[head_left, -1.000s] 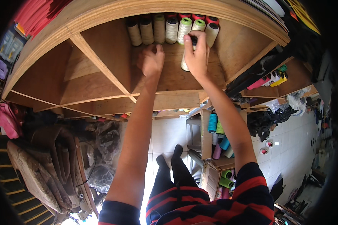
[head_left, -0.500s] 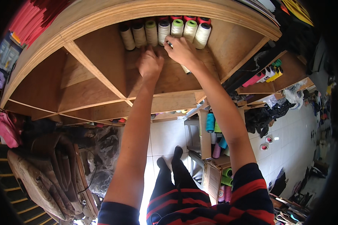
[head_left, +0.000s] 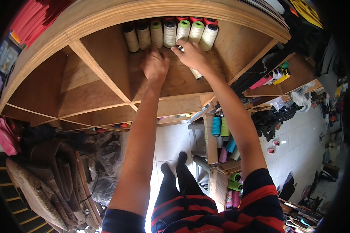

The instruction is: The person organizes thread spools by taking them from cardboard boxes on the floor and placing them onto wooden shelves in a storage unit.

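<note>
A row of several cream thread spools (head_left: 169, 35) stands upright at the back of a wooden shelf compartment (head_left: 175, 83), some with green tops and some with black. One more cream thread spool (head_left: 196, 72) lies on its side beneath my right hand (head_left: 192, 55), which is closed over it; its middle is hidden by the hand, and one end sticks out by the wrist. Left of that, my left hand (head_left: 155, 66) is closed, with curled fingers just in front of the third spool from the left. Its fingertips are partly hidden, so anything in them cannot be made out.
Red-topped spools (head_left: 210, 21) stand behind the cream row. Wooden dividers (head_left: 101, 70) bound the compartment. Below right, a cardboard box (head_left: 211, 138) holds coloured spools. Rolled brown material (head_left: 42, 186) lies at lower left, and dark plastic (head_left: 266, 122) hangs at right.
My right hand has shifted slightly right, and the lying spool has moved with it, showing more of its near end. My left hand stays in nearly the same place.
</note>
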A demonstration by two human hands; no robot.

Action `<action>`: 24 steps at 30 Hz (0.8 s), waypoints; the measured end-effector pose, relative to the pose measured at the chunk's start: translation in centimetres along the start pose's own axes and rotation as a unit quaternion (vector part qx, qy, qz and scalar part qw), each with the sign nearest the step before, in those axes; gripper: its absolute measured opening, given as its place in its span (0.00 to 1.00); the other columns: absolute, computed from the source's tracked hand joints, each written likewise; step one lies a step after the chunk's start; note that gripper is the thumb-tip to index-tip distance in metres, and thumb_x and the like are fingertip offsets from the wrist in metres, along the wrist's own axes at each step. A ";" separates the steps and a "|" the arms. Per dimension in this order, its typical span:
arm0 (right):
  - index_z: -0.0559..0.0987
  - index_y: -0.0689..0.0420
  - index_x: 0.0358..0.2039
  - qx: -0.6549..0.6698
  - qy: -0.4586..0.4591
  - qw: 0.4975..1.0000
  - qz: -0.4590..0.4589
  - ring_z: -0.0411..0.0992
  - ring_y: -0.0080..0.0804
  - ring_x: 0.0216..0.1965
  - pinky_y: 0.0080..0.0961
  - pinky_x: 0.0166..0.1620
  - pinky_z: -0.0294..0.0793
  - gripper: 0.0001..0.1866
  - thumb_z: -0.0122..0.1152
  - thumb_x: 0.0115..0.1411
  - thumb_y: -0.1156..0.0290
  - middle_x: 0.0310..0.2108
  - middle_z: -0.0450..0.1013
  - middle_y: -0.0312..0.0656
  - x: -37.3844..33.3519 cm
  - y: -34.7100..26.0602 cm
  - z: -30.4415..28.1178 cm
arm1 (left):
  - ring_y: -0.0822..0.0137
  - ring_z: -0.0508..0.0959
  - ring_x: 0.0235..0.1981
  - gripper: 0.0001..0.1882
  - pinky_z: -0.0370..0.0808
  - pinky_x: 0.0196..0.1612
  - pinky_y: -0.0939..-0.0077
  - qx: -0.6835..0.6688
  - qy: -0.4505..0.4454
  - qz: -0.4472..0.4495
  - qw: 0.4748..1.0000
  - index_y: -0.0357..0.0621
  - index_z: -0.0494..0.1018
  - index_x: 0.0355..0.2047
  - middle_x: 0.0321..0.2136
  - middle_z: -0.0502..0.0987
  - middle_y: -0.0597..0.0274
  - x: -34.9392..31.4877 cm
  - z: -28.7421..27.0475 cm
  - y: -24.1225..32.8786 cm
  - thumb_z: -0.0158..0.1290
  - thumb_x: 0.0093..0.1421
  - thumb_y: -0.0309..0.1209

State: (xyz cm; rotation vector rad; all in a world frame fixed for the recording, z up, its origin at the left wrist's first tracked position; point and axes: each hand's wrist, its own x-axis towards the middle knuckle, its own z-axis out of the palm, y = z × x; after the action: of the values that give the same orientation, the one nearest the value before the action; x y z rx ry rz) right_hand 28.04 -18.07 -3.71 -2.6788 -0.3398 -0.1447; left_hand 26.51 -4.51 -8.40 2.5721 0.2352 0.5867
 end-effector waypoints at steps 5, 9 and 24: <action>0.72 0.50 0.49 -0.021 0.000 1.000 0.009 0.70 0.48 0.48 0.42 0.49 0.69 0.22 0.50 0.61 0.51 0.44 0.73 0.50 -0.1 2.9 0.3 | 0.52 0.79 0.34 0.19 0.76 0.38 0.58 -0.010 -0.104 0.081 0.991 0.49 0.69 0.45 0.32 0.78 0.51 -0.2 -1.0 1.2 0.49 0.57 0.44; 0.70 0.51 0.51 -0.029 -0.021 0.998 0.057 0.70 0.50 0.48 0.43 0.49 0.69 0.22 0.51 0.61 0.53 0.43 0.73 0.51 -1.6 1.9 -1.3 | 0.51 0.79 0.36 0.24 0.75 0.41 0.58 0.064 -0.086 0.108 0.988 0.57 0.66 0.53 0.33 0.79 0.48 -0.6 -0.4 1.0 0.49 0.57 0.47; 0.73 0.53 0.45 -0.028 0.072 0.995 0.066 0.71 0.53 0.46 0.43 0.47 0.71 0.15 0.54 0.57 0.64 0.47 0.68 0.56 -2.5 8.0 -1.9 | 0.54 0.80 0.38 0.40 0.77 0.41 0.61 0.125 -0.139 0.179 0.966 0.69 0.44 0.66 0.51 0.71 0.51 -0.6 -1.3 2.7 0.49 0.57 0.51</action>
State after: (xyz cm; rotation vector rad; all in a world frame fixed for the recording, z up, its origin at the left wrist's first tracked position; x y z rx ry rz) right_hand 27.56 -26.44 -5.59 -2.7174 -0.1144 -0.3080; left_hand 25.57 -6.45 -6.20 2.9275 -0.2756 0.3244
